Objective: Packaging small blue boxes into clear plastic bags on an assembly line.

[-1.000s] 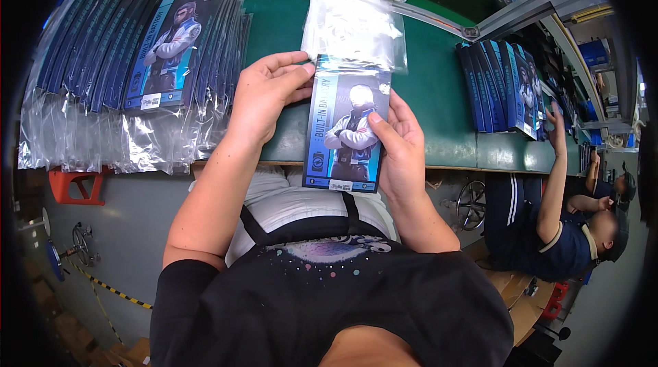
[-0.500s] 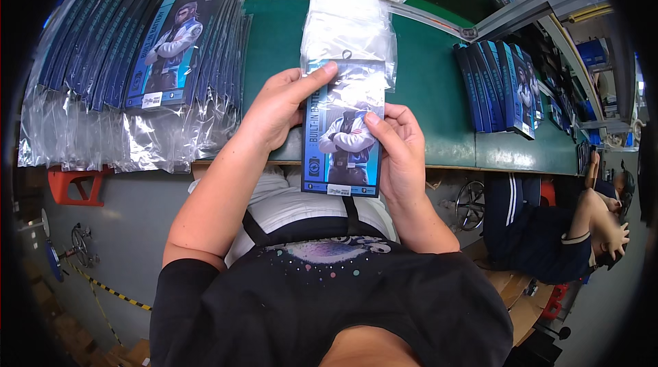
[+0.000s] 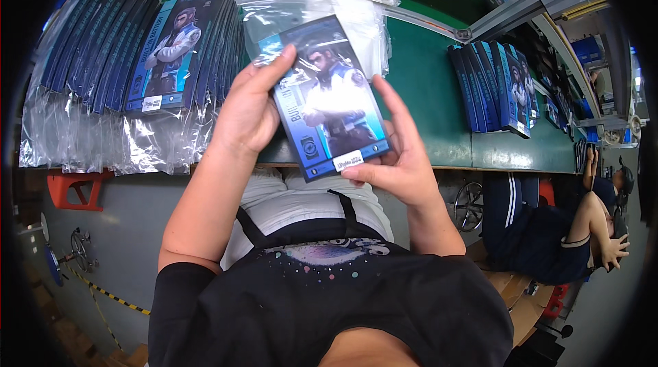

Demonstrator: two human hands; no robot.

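Note:
Tilted above the near edge of the bench is a flat blue box point(image 3: 329, 103) printed with a figure in a white jacket. A clear plastic bag point(image 3: 271, 17) reaches past its upper left end, and glossy film appears to cover the box. My left hand point(image 3: 250, 103) grips its left edge, thumb on the front and fingers mostly hidden behind. My right hand point(image 3: 404, 154) holds the lower right corner, its thumb at the bottom edge and its index finger stretched along the right side. Beyond the box lies a stack of clear bags point(image 3: 363, 28).
Bagged blue boxes point(image 3: 164, 58) stand in tight rows at the left of the green bench point(image 3: 432, 106). More boxes point(image 3: 493, 86) lean together at the right. A red stool point(image 3: 79, 189) is below the left side; another person point(image 3: 548, 230) sits at the far right.
The box has tilted, its top swinging left, with clear film now spreading beyond that end. My right hand has slid down to the lower corner; my left hand has shifted left.

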